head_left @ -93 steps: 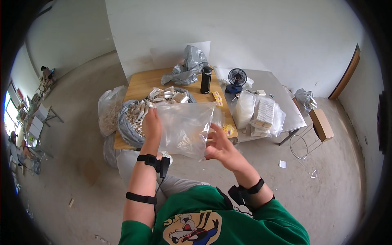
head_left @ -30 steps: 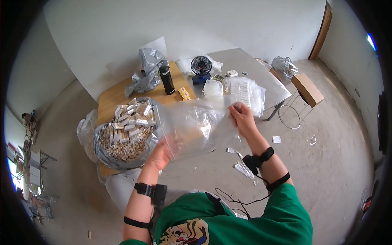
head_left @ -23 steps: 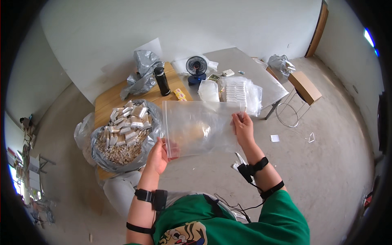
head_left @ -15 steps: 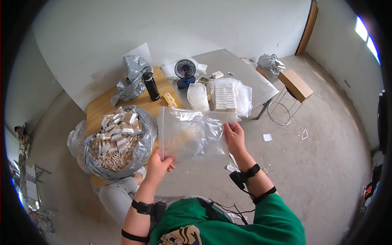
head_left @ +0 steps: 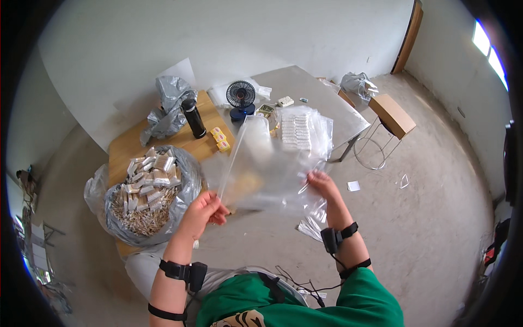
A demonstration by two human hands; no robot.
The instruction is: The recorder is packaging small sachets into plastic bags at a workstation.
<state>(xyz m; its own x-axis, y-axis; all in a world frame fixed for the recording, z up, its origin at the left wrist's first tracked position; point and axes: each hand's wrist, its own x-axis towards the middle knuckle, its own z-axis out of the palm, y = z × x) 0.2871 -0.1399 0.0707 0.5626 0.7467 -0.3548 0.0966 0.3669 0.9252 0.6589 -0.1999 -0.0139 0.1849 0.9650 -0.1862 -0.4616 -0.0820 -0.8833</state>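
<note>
A clear plastic bag point(head_left: 278, 191) stretches between my two hands, in front of the tables. My left hand point(head_left: 206, 212) pinches its lower left side. At its right side my right hand point(head_left: 324, 185) has thumb and fingers closed on the plastic. Through the film a blurred tan patch shows; what it is I cannot tell. Left of the bag stands a large grey plastic sack point(head_left: 188, 173), rolled open, full of loose cotton swabs point(head_left: 144, 219) with packed bundles of swabs point(head_left: 158, 174) on top. Beyond the bag lie stacked white packs point(head_left: 296, 131) in clear plastic.
On the wooden table point(head_left: 128, 143) are a black bottle point(head_left: 194, 117), small yellow boxes point(head_left: 220, 139) and a crumpled grey bag point(head_left: 169, 101). A small fan point(head_left: 241, 99) stands by the grey table point(head_left: 294, 82). To the right, a cardboard box point(head_left: 392, 115) sits on a wire-legged stool point(head_left: 376, 147).
The bag has tilted and its left edge now slants, with its film spread differently. My right hand has moved slightly right and down; my left hand has shifted a little left.
</note>
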